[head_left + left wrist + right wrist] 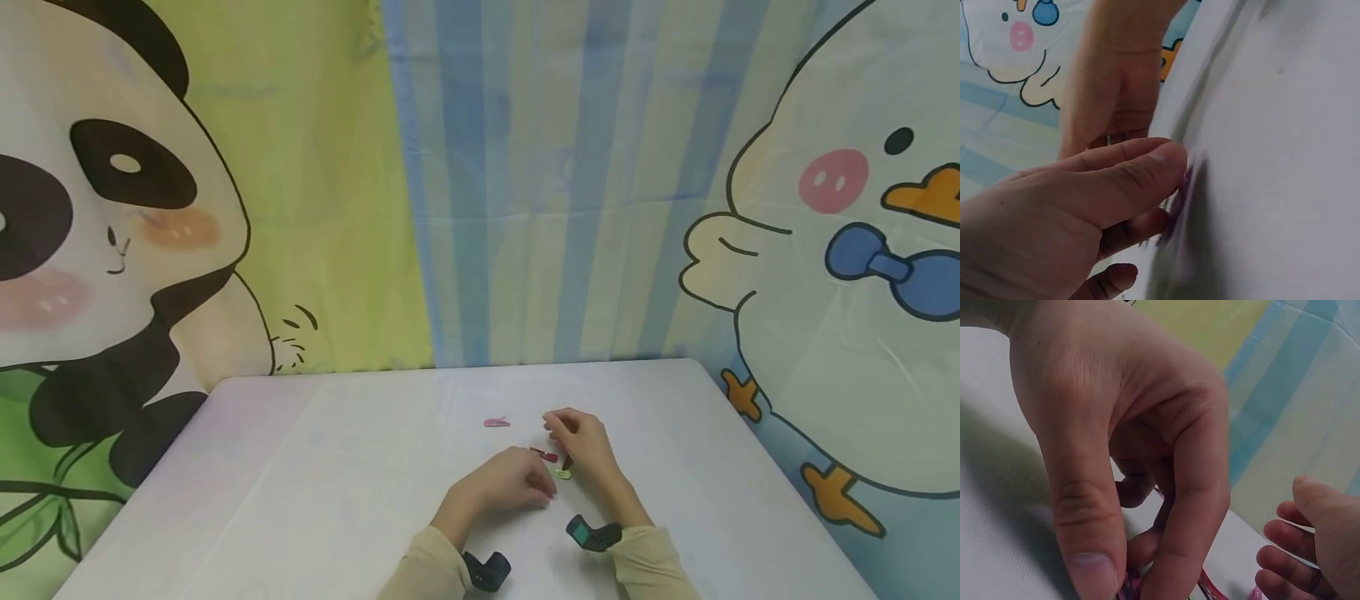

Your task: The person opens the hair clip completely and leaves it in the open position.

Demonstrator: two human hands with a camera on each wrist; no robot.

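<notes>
Several small snap hair clips lie on the white table: a pink hair clip [497, 422] farther back, then a red hair clip [545, 456] and a yellow-green hair clip [560, 473] between the hands. My left hand [506, 483] hovers low beside them, its fingers loosely bent and holding nothing. Close to its fingertips a purple hair clip [1177, 209] shows in the left wrist view. My right hand [585, 442] is above the clips, and its thumb and index finger pinch a dark pinkish hair clip [1129, 584], mostly hidden by the fingers.
The white table [337, 483] stretches out on both sides of the hands. Behind it hangs a curtain [517, 183] with a cartoon panda and a white bird. Each wrist carries a black device [487, 572].
</notes>
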